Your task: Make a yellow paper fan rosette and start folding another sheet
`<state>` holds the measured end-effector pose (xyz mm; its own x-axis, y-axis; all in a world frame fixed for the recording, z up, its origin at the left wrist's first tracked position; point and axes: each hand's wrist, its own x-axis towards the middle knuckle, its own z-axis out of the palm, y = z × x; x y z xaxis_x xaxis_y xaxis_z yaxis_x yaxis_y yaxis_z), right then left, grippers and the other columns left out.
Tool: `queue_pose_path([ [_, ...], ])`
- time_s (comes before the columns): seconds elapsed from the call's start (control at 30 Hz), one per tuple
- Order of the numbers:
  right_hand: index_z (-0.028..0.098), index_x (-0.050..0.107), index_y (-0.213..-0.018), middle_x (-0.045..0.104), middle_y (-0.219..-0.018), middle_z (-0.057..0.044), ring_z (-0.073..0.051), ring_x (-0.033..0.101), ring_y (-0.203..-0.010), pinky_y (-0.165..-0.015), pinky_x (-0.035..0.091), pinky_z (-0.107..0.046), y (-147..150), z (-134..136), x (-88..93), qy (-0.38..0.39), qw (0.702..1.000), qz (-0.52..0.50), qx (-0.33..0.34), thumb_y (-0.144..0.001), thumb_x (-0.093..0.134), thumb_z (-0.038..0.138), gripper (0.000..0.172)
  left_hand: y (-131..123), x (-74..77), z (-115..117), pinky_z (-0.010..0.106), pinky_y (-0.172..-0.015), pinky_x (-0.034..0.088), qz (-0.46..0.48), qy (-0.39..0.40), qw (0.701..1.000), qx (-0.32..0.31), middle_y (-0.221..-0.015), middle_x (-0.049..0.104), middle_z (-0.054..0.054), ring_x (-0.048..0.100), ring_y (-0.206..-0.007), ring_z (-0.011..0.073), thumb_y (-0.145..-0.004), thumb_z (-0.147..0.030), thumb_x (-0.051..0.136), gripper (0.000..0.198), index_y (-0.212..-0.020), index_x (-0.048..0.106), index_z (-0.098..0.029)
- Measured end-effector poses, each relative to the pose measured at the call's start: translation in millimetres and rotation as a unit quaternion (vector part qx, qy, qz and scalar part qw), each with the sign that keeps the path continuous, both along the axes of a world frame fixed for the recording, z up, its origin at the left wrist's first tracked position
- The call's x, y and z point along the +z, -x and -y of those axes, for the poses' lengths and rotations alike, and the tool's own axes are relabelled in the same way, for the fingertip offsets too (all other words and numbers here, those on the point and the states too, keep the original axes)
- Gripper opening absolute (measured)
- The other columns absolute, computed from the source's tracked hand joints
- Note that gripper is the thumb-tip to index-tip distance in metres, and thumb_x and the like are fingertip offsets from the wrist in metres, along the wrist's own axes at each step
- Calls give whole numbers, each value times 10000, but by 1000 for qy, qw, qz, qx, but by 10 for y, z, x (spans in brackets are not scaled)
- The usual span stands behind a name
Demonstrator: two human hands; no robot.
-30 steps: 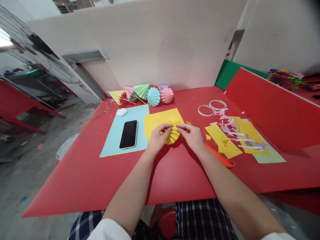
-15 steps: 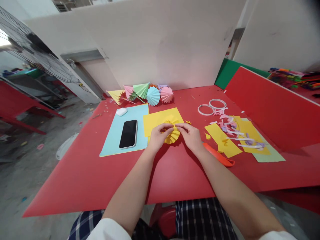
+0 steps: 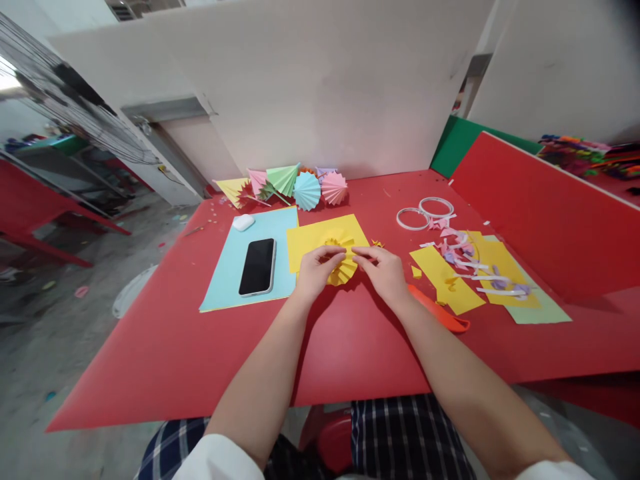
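Note:
A yellow pleated paper fan (image 3: 343,272), spread into a near-round rosette, is between my two hands at the middle of the red table. My left hand (image 3: 318,268) pinches its left side between thumb and fingers. On the other side, my right hand (image 3: 379,268) has thumb and fingertips closed at the fan's right edge. The fingertips cover part of the pleats. Under and behind the fan lies a yellow paper sheet (image 3: 310,241).
Left: a phone (image 3: 257,267) and a white case (image 3: 243,223) on blue paper (image 3: 220,283). Behind: several folded paper fans (image 3: 307,191). Right: two tape rolls (image 3: 413,219), orange-red scissors or cutter (image 3: 445,317), yellow paper (image 3: 463,297), paper scraps (image 3: 457,247). A red board (image 3: 545,220) leans beyond.
Both hands stay in nearly the same place. The fan has shifted very slightly left, and my right fingertips have drawn a little away from my left ones.

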<state>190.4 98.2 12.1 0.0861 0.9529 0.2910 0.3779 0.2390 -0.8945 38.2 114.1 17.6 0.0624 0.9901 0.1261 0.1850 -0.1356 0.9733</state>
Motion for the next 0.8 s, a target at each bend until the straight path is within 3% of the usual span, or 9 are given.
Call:
queue_pose_path([
  [0.43,284,690,-877,691,-888,0,-183,625,-823,-765,489,-324,8,12,-11,-41,998,51,-25,-760,580,287,160,-5,10,27,256,-658,468,15,-4,1000,-6,-858,661,45,588,-743,140,-729,-370,604,238,-853,676,-181],
  [0.8,242,650,-832,646,-838,-31,-188,587,-826,-747,455,-318,11,17,-11,-85,990,111,-10,-809,513,265,141,-17,35,18,263,-676,458,-75,-65,995,-26,-838,641,45,579,-762,144,-729,-314,618,162,-813,681,-191],
])
